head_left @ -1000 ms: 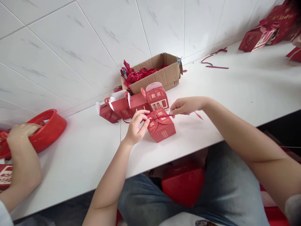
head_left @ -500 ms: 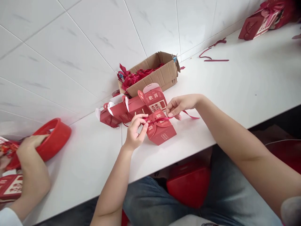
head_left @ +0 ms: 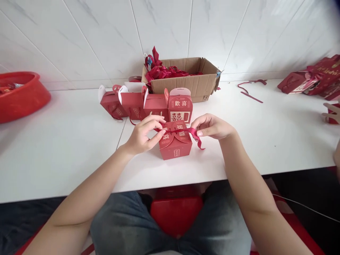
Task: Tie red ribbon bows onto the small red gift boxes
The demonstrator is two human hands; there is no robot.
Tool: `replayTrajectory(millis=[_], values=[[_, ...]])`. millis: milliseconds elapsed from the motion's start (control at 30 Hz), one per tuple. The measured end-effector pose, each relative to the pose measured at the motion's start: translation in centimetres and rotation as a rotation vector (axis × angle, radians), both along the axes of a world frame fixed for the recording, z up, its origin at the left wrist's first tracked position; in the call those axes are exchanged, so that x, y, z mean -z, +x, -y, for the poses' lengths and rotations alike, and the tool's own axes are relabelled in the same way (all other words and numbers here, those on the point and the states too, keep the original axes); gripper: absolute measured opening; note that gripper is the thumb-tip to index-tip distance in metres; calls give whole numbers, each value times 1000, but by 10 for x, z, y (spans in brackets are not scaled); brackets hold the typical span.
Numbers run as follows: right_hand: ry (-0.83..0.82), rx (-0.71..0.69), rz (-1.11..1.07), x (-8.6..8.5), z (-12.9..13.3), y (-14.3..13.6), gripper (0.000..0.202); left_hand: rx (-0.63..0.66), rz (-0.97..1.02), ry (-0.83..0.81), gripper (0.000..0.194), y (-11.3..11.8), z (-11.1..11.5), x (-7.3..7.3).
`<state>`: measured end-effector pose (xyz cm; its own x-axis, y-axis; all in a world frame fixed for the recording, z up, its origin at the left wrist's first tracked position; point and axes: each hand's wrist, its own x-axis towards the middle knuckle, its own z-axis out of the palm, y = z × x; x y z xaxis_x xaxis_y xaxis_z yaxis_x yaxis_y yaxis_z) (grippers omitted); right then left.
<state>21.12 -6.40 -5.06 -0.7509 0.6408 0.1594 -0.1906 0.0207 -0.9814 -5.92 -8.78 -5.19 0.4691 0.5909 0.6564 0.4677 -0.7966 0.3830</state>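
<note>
A small red gift box (head_left: 175,148) with gold lettering stands in front of me, its rounded top flaps folded over each other. Across its top runs a dark red ribbon (head_left: 193,132), crossing near the flap slots. My left hand (head_left: 145,134) pinches the ribbon at the box's left edge between thumb and fingers. On the right, my right hand (head_left: 214,126) has thumb and index finger closed on the ribbon, whose loose end curls down beside the box. Right behind stands a row of similar red boxes (head_left: 156,102) with raised flaps and cord handles.
Against the tiled wall, a cardboard box (head_left: 183,85) holds red ribbons. A red basin (head_left: 23,97) stands far left. Loose red cords (head_left: 251,92) lie on the white table (head_left: 252,141). Finished-looking red boxes (head_left: 294,81) and another person's hand (head_left: 332,112) are far right.
My view has turned and levelled. The ribbon's right end now hangs curled instead of stretching out behind my right hand. The other person's arm at the left has gone out of view.
</note>
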Motion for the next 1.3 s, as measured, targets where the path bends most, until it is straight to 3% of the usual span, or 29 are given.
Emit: replayTrajectory(millis=[200,367,600,867,1033,1133,1300], values=[[22,-111,46,-5,5,-4,21,2,34,34,12,1,-1,0],[-83,-158,24,-8,11,-3,21,16,41,41,11,1,-2,1],[-21,108,-177,0,11,-18,16,32,56,52,8,1,-3,2],[120,402,-85,-1,18,-35,27,43,52,-93,8,2,-1,4],[133,409,-44,0,18,-40,32,-101,89,-182,23,14,-6,-15],[158,401,-58,0,19,-41,31,-73,82,-367,31,26,-6,-34],[195,433,-36,2,19,-44,35,-86,163,-392,21,42,0,-47]])
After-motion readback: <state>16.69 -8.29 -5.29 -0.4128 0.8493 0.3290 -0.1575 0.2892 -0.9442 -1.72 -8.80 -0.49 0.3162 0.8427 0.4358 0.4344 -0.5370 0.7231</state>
